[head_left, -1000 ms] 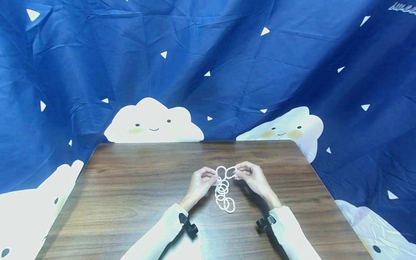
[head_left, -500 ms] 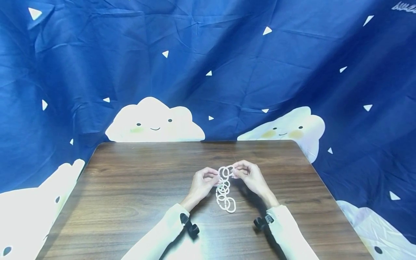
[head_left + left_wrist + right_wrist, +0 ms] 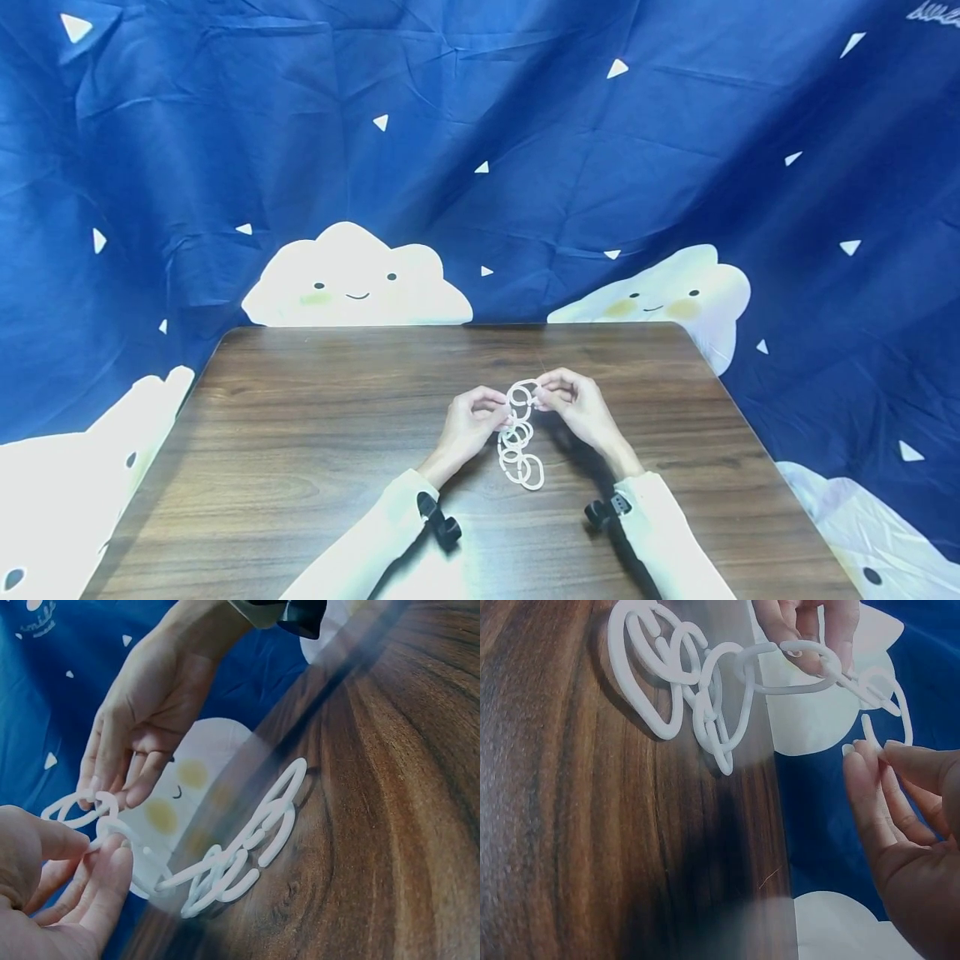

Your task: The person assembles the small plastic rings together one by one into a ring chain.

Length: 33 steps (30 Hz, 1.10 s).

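Note:
A chain of several white plastic links [image 3: 617,656] runs from between my hands down to the tabletop, its lower links lying loosely bunched. My left hand [image 3: 467,427] pinches a link near the chain's upper end between thumb and fingers. Opposite it, my right hand [image 3: 581,410] pinches the end link [image 3: 908,720], which has a gap in its side near the fingertips. In the right wrist view this end link overlaps the neighbouring link [image 3: 870,699]. Thumb and fingertips cover part of each gripped link.
The brown wood-grain table [image 3: 315,417] spreads around both hands. Behind it hangs a blue cloth [image 3: 420,183] printed with white clouds and triangles. Each white sleeve carries a black wrist camera [image 3: 442,525].
My right hand has shifted slightly left with the end link, bringing it over the neighbouring upper link. The left hand has moved slightly right; the lower links stay nearly still.

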Available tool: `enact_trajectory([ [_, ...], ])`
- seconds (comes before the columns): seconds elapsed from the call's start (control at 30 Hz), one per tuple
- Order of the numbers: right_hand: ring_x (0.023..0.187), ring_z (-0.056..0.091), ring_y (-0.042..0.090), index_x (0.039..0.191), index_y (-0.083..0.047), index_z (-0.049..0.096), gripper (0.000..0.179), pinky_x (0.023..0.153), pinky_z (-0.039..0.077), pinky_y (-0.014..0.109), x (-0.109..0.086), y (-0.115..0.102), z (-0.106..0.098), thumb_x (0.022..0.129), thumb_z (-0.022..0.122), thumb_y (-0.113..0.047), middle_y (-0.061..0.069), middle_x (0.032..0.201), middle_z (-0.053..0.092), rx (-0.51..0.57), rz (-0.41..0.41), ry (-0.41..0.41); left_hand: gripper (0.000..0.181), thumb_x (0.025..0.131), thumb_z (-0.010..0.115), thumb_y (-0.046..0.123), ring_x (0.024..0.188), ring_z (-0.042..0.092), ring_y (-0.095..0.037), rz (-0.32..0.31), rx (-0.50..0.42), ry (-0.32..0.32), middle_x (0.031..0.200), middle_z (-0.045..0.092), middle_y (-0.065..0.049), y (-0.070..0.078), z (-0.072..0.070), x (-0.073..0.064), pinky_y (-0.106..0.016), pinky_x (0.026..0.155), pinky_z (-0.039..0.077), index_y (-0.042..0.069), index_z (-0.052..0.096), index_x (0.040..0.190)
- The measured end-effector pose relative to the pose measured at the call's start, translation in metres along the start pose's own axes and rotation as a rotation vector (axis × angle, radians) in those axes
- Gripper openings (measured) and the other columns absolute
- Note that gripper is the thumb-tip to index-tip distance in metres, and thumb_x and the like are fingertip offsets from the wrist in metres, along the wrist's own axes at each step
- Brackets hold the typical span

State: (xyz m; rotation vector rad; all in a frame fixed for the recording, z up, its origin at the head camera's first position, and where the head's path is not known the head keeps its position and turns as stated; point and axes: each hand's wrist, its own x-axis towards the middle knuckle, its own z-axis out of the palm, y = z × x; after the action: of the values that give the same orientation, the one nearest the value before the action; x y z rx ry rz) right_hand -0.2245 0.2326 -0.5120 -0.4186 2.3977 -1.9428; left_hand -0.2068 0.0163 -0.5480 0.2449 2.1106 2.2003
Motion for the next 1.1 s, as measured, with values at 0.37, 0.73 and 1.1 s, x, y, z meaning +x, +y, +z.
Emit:
enact_trajectory([
  [0.37, 0.088, 0.078, 0.03, 0.114, 0.012, 0.066, 0.023, 0.079, 0.067, 0.039, 0.001, -0.004, -0.004, 0.096, 0.071, -0.002, 0.042, 0.109, 0.066, -0.047, 0.001, 0.016, 0.02, 0.094, 0.072, 0.003, 0.083, 0.079, -0.027, -0.012, -0.021, -0.011, 0.101, 0.074, -0.029, -0.001, -0.001, 0.0, -0.035, 0.079, 0.067, -0.006, 0.071, 0.111],
  [0.73, 0.084, 0.076, 0.022, 0.115, 0.01, 0.068, 0.022, 0.079, 0.067, 0.037, 0.0, -0.018, -0.011, 0.095, 0.07, 0.0, 0.037, 0.105, 0.067, -0.055, -0.037, 0.055, 0.022, 0.094, 0.074, 0.006, 0.084, 0.079, -0.028, -0.002, -0.019, -0.024, 0.101, 0.075, -0.028, 0.0, -0.003, -0.001, -0.033, 0.079, 0.067, -0.005, 0.072, 0.113],
  [1.1, 0.08, 0.075, 0.023, 0.112, 0.006, 0.071, 0.019, 0.076, 0.066, 0.032, -0.001, -0.035, -0.011, 0.096, 0.072, -0.004, 0.027, 0.098, 0.071, -0.129, -0.099, 0.033, 0.021, 0.095, 0.073, 0.005, 0.082, 0.078, -0.021, 0.013, -0.019, -0.031, 0.1, 0.075, -0.029, -0.001, -0.002, -0.001, -0.034, 0.079, 0.067, -0.006, 0.071, 0.113],
])
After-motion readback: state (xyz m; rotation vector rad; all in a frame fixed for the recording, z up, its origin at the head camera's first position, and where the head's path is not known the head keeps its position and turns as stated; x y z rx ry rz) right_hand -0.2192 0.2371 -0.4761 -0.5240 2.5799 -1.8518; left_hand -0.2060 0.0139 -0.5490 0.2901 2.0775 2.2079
